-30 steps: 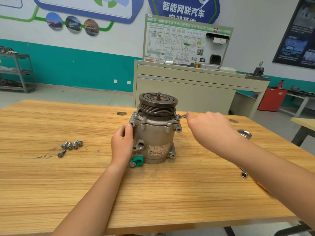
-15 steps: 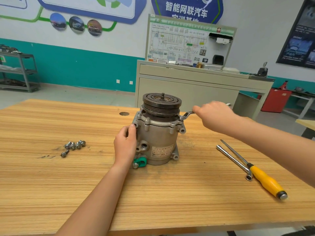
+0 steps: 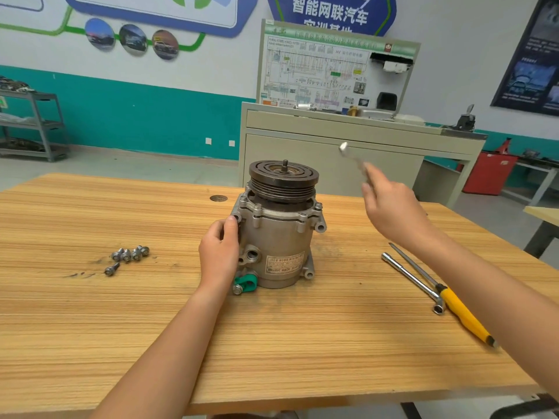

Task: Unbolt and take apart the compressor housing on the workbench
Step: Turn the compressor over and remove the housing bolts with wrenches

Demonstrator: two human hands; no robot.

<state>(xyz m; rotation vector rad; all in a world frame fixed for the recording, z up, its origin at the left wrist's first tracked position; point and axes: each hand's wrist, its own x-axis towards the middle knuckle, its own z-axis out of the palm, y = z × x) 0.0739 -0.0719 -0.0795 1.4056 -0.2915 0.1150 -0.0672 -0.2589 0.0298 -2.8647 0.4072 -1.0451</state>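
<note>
**Wrench lifted between bolts**

We have the compressor [image 3: 279,234] standing upright on the bench [image 3: 302,343], pulley end up, with our left hand [image 3: 219,252] wrapped against its side to steady it. Flange bolts [image 3: 257,207] show seated around the collar under the pulley, so the housing is not yet free.

Our right hand [image 3: 393,213] is up and to the right of the housing, closed around a wrench [image 3: 352,157] whose blurred head points up and away, clear of every bolt. We judge this to be the gap between turns: the tool is off the fastener and needs resetting.

The next move calls for bringing the wrench down onto a flange bolt head, seating it squarely, and pulling while the left hand resists the twist so the body does not spin or tip.

Left of the steadying hand, well apart, lie five loose bolts [image 3: 130,255]. Below the right forearm lie a socket bar [image 3: 411,279] and a yellow-handled screwdriver [image 3: 462,313], touching near the bar's bent end.
</note>
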